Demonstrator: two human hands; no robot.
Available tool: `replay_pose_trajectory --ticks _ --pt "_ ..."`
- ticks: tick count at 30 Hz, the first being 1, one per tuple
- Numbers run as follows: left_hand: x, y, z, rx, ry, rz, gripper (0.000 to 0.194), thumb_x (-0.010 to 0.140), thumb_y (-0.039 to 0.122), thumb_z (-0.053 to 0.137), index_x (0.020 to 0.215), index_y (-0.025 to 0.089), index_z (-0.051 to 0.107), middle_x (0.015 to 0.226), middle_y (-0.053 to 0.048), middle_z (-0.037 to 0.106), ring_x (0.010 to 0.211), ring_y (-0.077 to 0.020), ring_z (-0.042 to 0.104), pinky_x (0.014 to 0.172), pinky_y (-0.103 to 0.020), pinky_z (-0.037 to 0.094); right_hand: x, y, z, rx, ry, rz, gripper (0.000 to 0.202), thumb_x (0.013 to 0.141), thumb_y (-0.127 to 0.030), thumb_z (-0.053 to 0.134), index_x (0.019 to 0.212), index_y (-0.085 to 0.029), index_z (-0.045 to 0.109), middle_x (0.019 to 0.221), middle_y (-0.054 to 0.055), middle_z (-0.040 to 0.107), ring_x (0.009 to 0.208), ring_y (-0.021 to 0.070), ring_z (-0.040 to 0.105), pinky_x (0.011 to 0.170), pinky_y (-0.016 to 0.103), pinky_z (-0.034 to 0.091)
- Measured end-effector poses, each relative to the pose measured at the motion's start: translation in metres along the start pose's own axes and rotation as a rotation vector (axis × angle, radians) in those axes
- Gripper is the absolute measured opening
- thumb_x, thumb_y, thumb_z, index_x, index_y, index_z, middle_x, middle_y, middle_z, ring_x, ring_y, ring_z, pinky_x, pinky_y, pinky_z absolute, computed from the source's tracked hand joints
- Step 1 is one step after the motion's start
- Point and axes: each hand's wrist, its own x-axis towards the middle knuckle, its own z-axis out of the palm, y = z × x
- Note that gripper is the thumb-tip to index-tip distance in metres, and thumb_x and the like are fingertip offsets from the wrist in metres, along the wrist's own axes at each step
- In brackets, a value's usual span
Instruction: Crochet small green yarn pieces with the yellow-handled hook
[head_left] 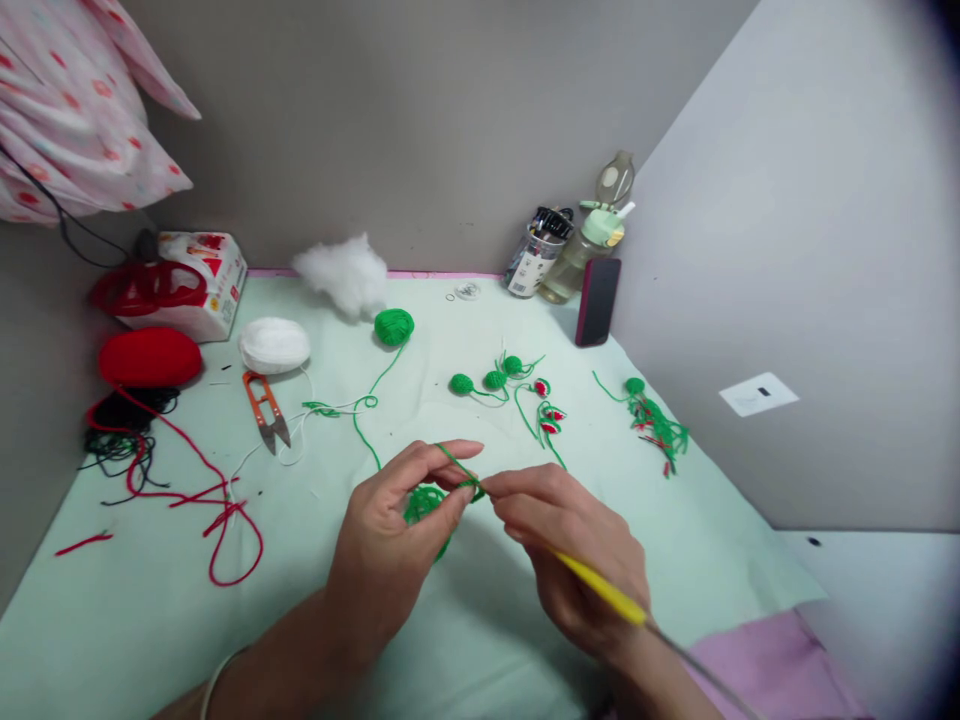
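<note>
My left hand (405, 530) pinches a small green crochet piece (472, 489), with green yarn looped over its index finger. More green yarn (424, 503) shows behind its palm. My right hand (574, 545) is closed round a crochet hook with a yellow handle (600, 587), whose tip end meets the green piece. The hook's metal shaft extends toward the lower right. A strand leads from near my left hand up to a green yarn ball (394, 327). Beyond my hands lie small green crocheted balls (461, 384) and red, white and green pieces (551, 420).
On the left are red yarn (150, 357), white yarn (274, 345), orange snips (264, 405) and a tissue box (217, 285). Stuffing (345, 275) lies at the back. A pen holder (531, 262), bottle (570, 265) and phone (598, 302) stand at back right. Green scraps (660, 425) lie right.
</note>
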Motion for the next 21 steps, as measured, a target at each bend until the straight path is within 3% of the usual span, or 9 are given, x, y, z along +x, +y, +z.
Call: replay_pose_trajectory --ticks 4,7,10,13,17,21 --pt "0.001 0.002 0.0 -0.037 0.021 -0.025 0.023 0.076 0.019 0.078 0.096 0.025 0.086 0.076 0.002 0.072 0.074 -0.014 0.068 0.068 -0.021 0.056 -0.007 0.001 0.013 -0.237 0.036 -0.065 0.026 0.1 -0.007 0.056 0.112 -0.024 0.071 0.103 0.007 0.083 0.085 0.0184 0.078 0.069 0.025 0.063" --pt "0.002 0.001 -0.002 -0.064 0.027 -0.075 0.025 0.076 0.02 0.079 0.1 0.026 0.085 0.073 0.003 0.07 0.072 -0.0137 0.068 0.068 -0.022 0.055 -0.008 0.005 0.015 -0.157 0.057 -0.04 0.025 0.102 -0.01 0.054 0.113 -0.025 0.07 0.106 0.008 0.083 0.09 0.0198 0.079 0.073 0.028 0.066" --pt "0.003 -0.004 -0.003 0.025 0.034 0.057 0.026 0.079 0.016 0.077 0.101 0.027 0.085 0.076 0.002 0.073 0.076 -0.0144 0.069 0.075 -0.024 0.056 -0.003 0.006 0.011 0.052 0.052 0.025 0.028 0.102 -0.005 0.05 0.113 -0.024 0.068 0.102 0.007 0.081 0.092 0.0178 0.079 0.075 0.028 0.066" --pt "0.004 -0.008 -0.002 0.072 0.051 0.17 0.025 0.079 0.012 0.075 0.096 0.027 0.086 0.08 0.001 0.074 0.08 -0.0146 0.068 0.08 -0.025 0.055 -0.001 0.004 0.013 -0.029 0.029 0.005 0.027 0.102 -0.006 0.051 0.112 -0.024 0.069 0.103 0.007 0.082 0.089 0.0177 0.079 0.075 0.027 0.066" --pt "0.006 -0.006 -0.001 -0.099 0.05 -0.026 0.022 0.078 0.017 0.079 0.098 0.026 0.086 0.077 0.003 0.068 0.076 -0.0131 0.066 0.073 -0.022 0.055 -0.01 0.0 0.027 -0.223 0.105 -0.002 0.027 0.098 -0.01 0.06 0.115 -0.029 0.071 0.109 0.007 0.083 0.094 0.0204 0.081 0.08 0.029 0.068" --pt "0.008 -0.005 -0.005 -0.206 0.03 -0.149 0.025 0.08 0.022 0.082 0.105 0.025 0.084 0.077 0.003 0.068 0.075 -0.0133 0.066 0.072 -0.023 0.055 -0.007 0.005 0.027 -0.034 0.126 0.054 0.031 0.097 -0.005 0.058 0.113 -0.029 0.072 0.107 0.006 0.083 0.091 0.0191 0.081 0.075 0.027 0.068"
